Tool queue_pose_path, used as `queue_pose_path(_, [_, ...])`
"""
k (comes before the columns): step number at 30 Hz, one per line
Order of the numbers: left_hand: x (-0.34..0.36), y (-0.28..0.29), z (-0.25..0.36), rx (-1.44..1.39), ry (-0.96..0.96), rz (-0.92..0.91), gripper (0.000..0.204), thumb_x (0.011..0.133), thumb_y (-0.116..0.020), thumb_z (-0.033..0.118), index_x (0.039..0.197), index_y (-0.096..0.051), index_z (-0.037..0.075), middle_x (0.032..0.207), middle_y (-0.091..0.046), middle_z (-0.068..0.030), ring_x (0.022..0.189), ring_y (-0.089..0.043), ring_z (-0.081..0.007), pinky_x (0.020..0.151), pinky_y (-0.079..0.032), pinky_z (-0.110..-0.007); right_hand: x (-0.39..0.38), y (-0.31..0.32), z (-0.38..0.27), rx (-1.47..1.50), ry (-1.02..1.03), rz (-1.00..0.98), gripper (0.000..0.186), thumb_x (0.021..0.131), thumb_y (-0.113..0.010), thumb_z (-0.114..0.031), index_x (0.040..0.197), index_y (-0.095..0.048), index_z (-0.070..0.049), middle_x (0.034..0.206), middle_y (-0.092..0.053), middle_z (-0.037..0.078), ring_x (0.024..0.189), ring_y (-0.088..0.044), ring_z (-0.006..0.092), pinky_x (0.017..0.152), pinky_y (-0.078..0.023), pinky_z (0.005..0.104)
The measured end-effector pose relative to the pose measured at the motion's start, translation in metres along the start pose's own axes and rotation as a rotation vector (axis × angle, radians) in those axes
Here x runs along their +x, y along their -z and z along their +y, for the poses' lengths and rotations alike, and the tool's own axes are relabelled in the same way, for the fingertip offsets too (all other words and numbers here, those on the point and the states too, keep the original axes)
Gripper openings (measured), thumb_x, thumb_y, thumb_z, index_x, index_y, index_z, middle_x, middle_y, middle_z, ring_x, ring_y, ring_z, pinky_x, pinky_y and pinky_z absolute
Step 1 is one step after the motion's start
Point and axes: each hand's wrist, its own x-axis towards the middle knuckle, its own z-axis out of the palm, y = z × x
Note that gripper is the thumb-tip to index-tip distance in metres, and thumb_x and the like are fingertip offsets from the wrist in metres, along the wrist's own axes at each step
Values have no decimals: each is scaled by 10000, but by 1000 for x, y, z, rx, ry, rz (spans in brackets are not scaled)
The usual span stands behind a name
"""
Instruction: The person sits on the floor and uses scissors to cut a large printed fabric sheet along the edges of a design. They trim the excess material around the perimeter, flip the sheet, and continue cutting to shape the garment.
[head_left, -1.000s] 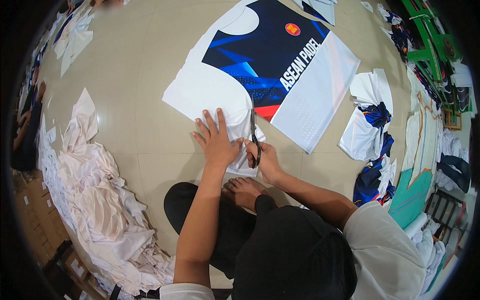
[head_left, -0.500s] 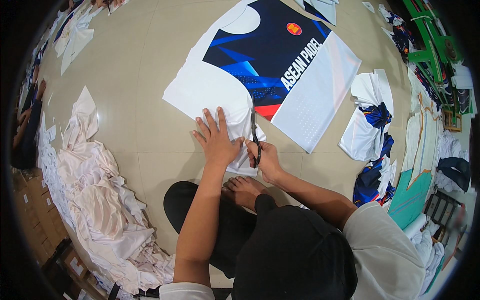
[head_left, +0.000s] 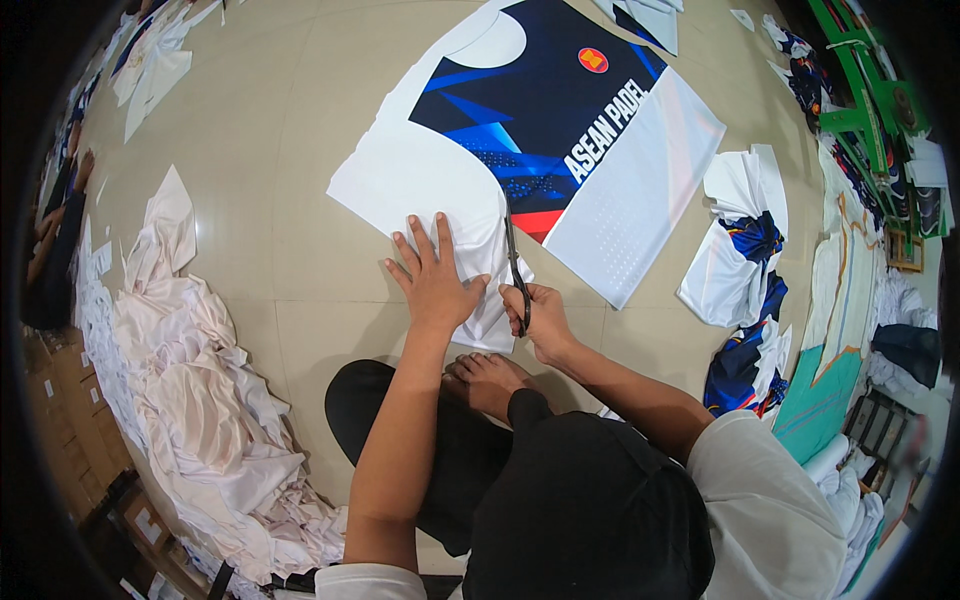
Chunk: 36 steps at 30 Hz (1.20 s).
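A printed fabric panel [head_left: 500, 100] in navy and blue, with a white border, lies flat on the floor ahead of me. My left hand [head_left: 438, 285] is spread palm-down on the white border [head_left: 400, 185], with its fingers apart. Black scissors [head_left: 513, 250] are gripped by their handles in my right hand [head_left: 542, 320]. Their blades point away from me, along the curved edge where navy print meets white cloth. The white border bunches in soft folds between the left hand and the blades. A pale part of the panel [head_left: 630, 200] stretches out to the right of the scissors.
Crumpled off-white cloth [head_left: 200, 390] is heaped along the left. Bunched white and navy pieces [head_left: 740, 240] lie on the right, near a green metal frame [head_left: 870, 100]. Cardboard boxes [head_left: 70, 400] stand at lower left. My bare foot [head_left: 490, 382] rests just behind the panel.
My right hand and the scissors' handles have shifted slightly to the right. The left hand stays pressed on the cloth in the same place.
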Motion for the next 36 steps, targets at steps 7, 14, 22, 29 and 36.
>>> queue_pose_path(7, [1, 0, 0, 6, -1, -1, 1232, 804, -835, 501, 1723, -75, 193, 1754, 29, -285, 1583, 45, -583, 1202, -17, -779, 3, 9, 0, -38, 17, -6, 294, 943, -776, -262, 777, -634, -66, 636, -586, -2, 496, -513, 81, 475, -407, 262])
queue_pose_path(14, [1, 0, 0, -2, -3, 6, 1244, 795, -840, 505, 1723, -74, 191, 1756, 27, -278, 1585, 43, -579, 1197, -16, -786, 6, 17, -1, -63, 32, -29, 306, 937, -774, -225, 736, -615, -60, 620, -575, 5, 489, -509, 85, 461, -401, 271])
queue_pose_path(22, [-1, 8, 5, -7, 42, -41, 1241, 798, -864, 457, 1722, -79, 193, 1768, 31, -239, 1601, 50, -539, 1236, -7, -735, 8, 27, -15, -77, 1, -83, 300, 935, -786, -280, 790, -639, -62, 628, -576, -9, 497, -512, 72, 473, -415, 252])
queue_pose_path(29, [-2, 6, 4, -13, 25, -13, 1238, 796, -867, 455, 1720, -86, 190, 1767, 14, -241, 1598, 39, -546, 1231, -20, -745, 25, 31, -34, -126, 10, -99, 306, 912, -793, -300, 812, -650, -49, 643, -584, -13, 498, -521, 72, 472, -416, 248])
queue_pose_path(36, [0, -2, -2, -8, 8, -4, 1257, 787, -848, 498, 1723, -62, 205, 1765, 32, -251, 1591, 40, -564, 1208, -22, -774, 35, 33, -41, -145, 10, -122, 288, 913, -788, -281, 828, -662, -37, 644, -592, -9, 498, -523, 72, 469, -415, 245])
